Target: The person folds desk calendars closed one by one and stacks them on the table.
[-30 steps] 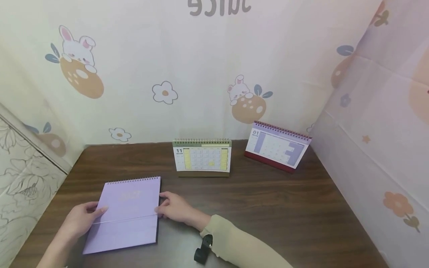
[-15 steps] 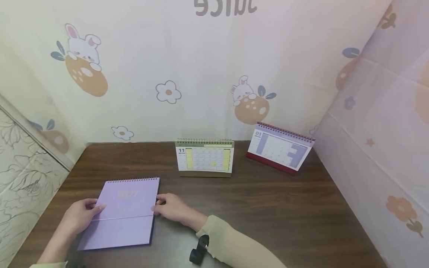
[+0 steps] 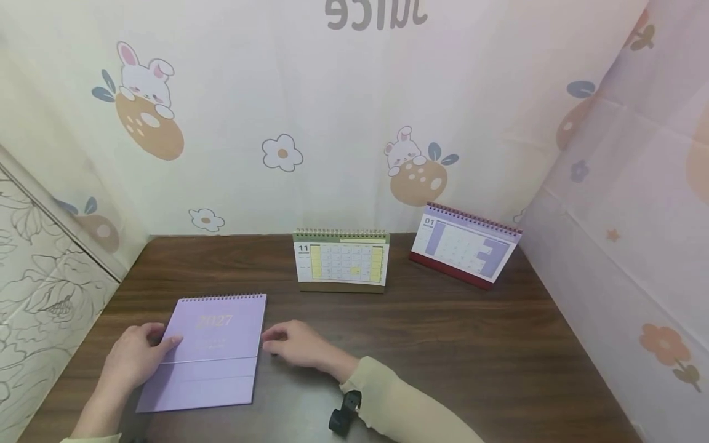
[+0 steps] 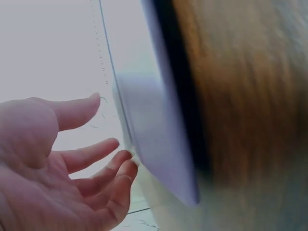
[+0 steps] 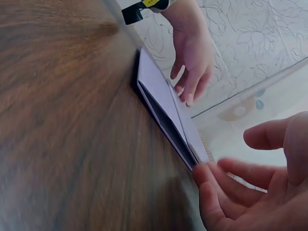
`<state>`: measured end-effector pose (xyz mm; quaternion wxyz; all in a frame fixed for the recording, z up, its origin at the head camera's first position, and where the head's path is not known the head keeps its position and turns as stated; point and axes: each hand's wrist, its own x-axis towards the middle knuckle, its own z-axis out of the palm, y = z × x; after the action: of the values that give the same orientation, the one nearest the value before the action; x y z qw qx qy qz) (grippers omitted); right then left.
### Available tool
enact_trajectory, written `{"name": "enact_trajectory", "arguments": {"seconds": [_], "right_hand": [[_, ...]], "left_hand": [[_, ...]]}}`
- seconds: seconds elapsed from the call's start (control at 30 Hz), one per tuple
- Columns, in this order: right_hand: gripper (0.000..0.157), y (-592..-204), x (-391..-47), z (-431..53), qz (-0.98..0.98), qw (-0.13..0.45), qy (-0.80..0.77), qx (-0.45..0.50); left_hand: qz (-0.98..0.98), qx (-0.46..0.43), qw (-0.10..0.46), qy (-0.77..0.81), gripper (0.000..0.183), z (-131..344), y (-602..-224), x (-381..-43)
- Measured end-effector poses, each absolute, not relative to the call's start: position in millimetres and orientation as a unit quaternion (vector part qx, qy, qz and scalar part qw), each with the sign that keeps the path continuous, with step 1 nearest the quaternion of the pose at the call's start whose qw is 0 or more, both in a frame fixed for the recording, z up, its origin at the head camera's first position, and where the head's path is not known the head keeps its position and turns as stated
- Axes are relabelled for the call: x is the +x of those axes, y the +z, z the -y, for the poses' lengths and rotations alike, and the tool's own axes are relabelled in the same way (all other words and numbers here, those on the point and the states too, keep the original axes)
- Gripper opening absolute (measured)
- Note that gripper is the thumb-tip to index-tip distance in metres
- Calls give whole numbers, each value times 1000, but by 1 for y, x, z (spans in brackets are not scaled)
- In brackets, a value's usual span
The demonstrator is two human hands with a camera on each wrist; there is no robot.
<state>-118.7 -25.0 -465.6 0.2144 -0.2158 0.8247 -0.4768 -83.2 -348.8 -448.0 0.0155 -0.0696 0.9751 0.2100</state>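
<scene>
Two hands: left hand [image 3: 133, 357] and right hand [image 3: 301, 344], at either side of a lilac spiral-bound calendar [image 3: 216, 338].
Calendar: on the dark wood-grain table [image 3: 443, 351], front left.
Fingers [image 5: 248, 172]: loosely bent, thumbs spread, pinching nothing.
Right hand: off the edge its thumb overlapped half a second ago; that side seems released.

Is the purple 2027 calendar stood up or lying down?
Lying down. In the head view, the purple calendar lies cover up on the table; the right wrist view shows a narrow gap along its side.
</scene>
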Motion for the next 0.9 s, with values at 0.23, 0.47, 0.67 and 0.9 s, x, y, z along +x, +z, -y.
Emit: {"name": "enact_trajectory", "arguments": {"seconds": [0.23,0.47,0.67,0.9], "right_hand": [[19,-461,-120,9,-790,250,-511,-230],[21,-450,-126,-15,-788,237,-522,-224],[24,-447,-137,-43,-783,227,-547,-193],[26,-454,-148,-87,-777,210,-573,-153]], "left_hand": [[-968,-42,-86,230,46,324,-438,-82],[-952,1,-81,294,26,288,-424,-95],[-941,13,-36,335,28,259,-419,-113],[-912,22,-8,409,30,223,-428,-138]]}}
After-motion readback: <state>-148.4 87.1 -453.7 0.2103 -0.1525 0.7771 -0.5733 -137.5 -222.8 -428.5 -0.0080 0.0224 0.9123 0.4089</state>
